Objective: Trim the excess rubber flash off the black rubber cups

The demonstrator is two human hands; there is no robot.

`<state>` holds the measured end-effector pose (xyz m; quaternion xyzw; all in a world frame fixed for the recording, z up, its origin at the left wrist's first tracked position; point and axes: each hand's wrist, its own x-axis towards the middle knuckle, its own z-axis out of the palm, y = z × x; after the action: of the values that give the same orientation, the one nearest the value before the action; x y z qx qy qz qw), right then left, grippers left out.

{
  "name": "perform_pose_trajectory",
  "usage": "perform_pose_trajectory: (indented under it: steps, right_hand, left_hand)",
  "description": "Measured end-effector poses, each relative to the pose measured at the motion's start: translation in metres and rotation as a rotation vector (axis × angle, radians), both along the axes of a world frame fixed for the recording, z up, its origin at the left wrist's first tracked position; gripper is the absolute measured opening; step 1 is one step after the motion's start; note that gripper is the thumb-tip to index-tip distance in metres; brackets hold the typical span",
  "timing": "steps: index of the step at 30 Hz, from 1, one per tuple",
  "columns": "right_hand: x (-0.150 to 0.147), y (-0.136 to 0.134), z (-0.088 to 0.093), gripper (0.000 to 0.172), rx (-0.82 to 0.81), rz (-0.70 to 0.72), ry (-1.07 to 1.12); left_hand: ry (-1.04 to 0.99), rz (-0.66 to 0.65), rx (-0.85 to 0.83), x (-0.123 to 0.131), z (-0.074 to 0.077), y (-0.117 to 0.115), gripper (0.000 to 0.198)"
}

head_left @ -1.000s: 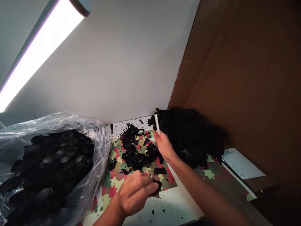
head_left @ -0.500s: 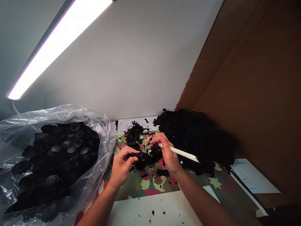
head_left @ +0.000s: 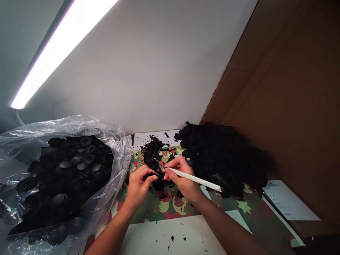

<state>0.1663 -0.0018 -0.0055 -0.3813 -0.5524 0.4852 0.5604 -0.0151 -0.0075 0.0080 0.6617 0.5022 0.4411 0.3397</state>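
Note:
My left hand (head_left: 140, 182) is closed, thumb and fingers pinching a small black rubber part (head_left: 154, 174). In my right hand (head_left: 182, 177) is a slim white stick-like tool (head_left: 199, 180), gripped like a pen. Its back end points to the lower right, and its front end reaches the fingertips beside the part. Whatever tip the tool has cannot be made out. Both hands meet above the patterned surface, their fingertips almost touching. Just beyond them lies a small heap of black scraps (head_left: 153, 148).
A clear plastic bag (head_left: 120, 148) full of round, ribbed black rubber parts (head_left: 77, 161) stands on the left. To the right is a large black pile (head_left: 223, 156) against a cardboard panel (head_left: 287, 106). White sheets (head_left: 164, 233) with black crumbs lie in front. A lamp (head_left: 61, 49) shines above.
My right hand has come down and left, bringing the white tool's front end to the black rubber part. My left hand stays nearly in place with the part.

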Motion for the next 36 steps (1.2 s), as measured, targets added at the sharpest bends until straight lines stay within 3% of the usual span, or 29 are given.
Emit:
perform_pose_trajectory:
  steps: [5, 24, 31, 36]
  right_hand:
    - [0.001, 0.001, 0.001, 0.026, 0.063, 0.081, -0.098]
    - [0.003, -0.004, 0.008, 0.02, 0.089, 0.118, -0.251]
    - [0.002, 0.002, -0.002, 0.017, 0.206, -0.017, -0.336]
    - [0.013, 0.016, -0.004, 0.017, 0.1, -0.118, -0.3]
  left_hand:
    - [0.049, -0.003, 0.046, -0.002, 0.001, 0.001, 0.023]
    - [0.161, -0.018, 0.091, -0.001, 0.001, 0.001, 0.021]
    - [0.102, -0.053, 0.019, 0.0, 0.002, 0.002, 0.026]
    - [0.037, -0.084, 0.021, -0.003, 0.004, 0.002, 0.022]
